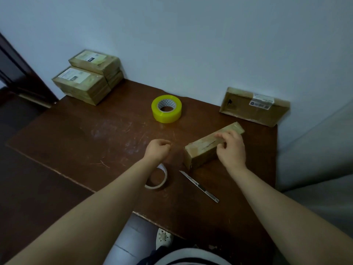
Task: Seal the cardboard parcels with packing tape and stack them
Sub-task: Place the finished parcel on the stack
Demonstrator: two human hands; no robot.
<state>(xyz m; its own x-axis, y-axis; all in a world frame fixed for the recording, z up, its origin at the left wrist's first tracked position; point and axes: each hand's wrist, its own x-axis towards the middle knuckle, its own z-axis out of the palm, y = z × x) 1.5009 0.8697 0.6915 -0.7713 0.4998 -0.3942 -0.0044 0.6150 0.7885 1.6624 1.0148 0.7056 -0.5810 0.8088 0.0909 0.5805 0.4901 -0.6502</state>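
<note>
A small cardboard parcel (202, 148) lies on the brown table (95, 142), right of centre. My right hand (232, 149) rests on its top with fingers curled over the upper edge. My left hand (157, 149) hovers over the table left of the parcel, fingers loosely curled, holding nothing that shows. A yellow roll of packing tape (166, 108) stands at the table's middle back. A thinner whitish tape roll (159, 178) lies partly under my left wrist. A knife (199, 186) lies in front of the parcel.
Stacked sealed parcels (87, 81) sit at the table's back left corner. A flat parcel with a label (252, 106) leans against the wall at back right. The near table edge runs diagonally; a shoe (164, 238) shows below it.
</note>
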